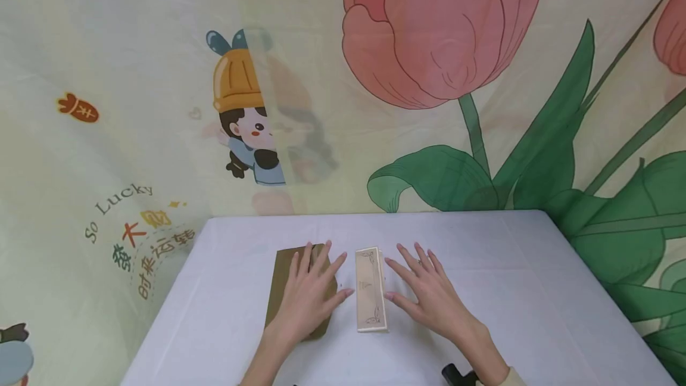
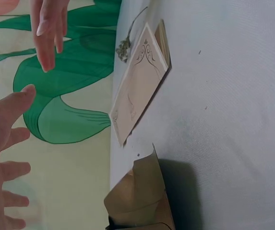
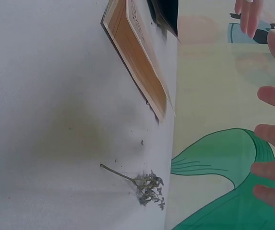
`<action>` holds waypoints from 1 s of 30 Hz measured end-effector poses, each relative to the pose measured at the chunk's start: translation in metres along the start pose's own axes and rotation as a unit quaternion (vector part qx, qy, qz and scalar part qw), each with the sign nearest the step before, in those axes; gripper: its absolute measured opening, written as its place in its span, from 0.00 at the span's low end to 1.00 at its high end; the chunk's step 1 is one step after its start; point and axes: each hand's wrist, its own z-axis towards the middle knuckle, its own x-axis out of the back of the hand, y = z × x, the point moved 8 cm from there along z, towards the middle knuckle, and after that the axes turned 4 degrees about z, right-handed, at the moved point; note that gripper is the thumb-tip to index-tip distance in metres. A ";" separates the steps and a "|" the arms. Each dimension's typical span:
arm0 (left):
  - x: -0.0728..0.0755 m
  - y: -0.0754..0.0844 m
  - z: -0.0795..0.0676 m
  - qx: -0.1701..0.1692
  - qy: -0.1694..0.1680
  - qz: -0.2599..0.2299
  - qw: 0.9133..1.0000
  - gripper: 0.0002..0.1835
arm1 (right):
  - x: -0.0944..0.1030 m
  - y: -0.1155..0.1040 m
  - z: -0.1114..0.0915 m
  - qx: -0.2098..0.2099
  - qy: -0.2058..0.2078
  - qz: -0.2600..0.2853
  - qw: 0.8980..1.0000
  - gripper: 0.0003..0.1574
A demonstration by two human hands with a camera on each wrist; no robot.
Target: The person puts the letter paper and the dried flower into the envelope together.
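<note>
A brown paper packet [image 1: 278, 279], like an envelope or bag, lies on the table under my left hand [image 1: 308, 293], whose fingers are spread. In the left wrist view its torn-looking end [image 2: 137, 191] stands raised off the cloth. To its right is a narrow cream stack of cards or paper [image 1: 370, 290] with printed scrollwork at its corners; tan layers [image 3: 135, 57] show along its side. My right hand [image 1: 429, 293] is spread just right of the stack, holding nothing. A dried flower sprig [image 3: 147, 187] lies on the table, mostly hidden by this hand in the head view.
A white cloth covers the table [image 1: 214, 290]. Small dark crumbs are scattered around the stack and sprig. A black object [image 1: 458, 374] shows at the near edge by my right wrist. Behind the table hangs a printed curtain [image 1: 321, 136] with tulips and cartoon figures.
</note>
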 end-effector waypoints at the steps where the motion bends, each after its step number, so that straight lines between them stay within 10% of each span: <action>1: 0.000 0.000 0.000 0.000 0.001 0.000 1.000 0.38 | 0.000 0.000 0.000 -0.001 -0.001 0.001 1.000 0.42; 30: 0.006 -0.012 -0.008 0.043 0.049 -0.007 0.998 0.34 | 0.005 -0.001 -0.001 0.011 0.036 0.036 0.999 0.36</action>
